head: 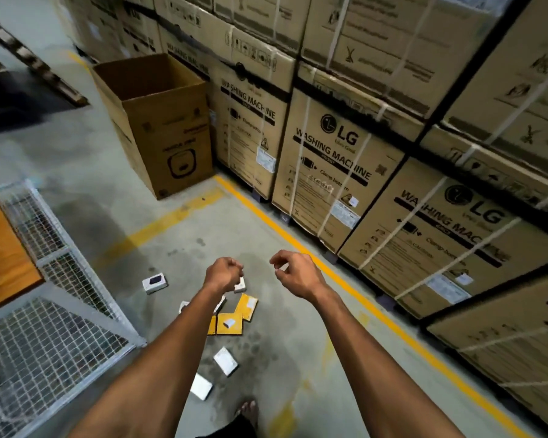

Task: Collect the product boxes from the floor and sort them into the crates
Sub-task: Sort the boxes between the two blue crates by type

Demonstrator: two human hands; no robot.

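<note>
Several small product boxes lie scattered on the grey floor. A white box with a dark picture (154,282) sits at the left. Yellow boxes (229,323) cluster in the middle, one more yellow box (248,306) beside them. Two white boxes (225,361) (201,386) lie nearer to me. My left hand (223,274) hangs above the pile with fingers loosely curled, holding nothing; a white box (241,286) peeks out under it. My right hand (293,270) hovers beside it, fingers loosely curled and empty.
A tall open cardboard carton (168,134) stands at the back. Stacked washing machine cartons (336,172) wall off the right behind a yellow floor line (345,279). A wire mesh cage (45,298) stands at the left. My bare foot (249,412) shows at the bottom.
</note>
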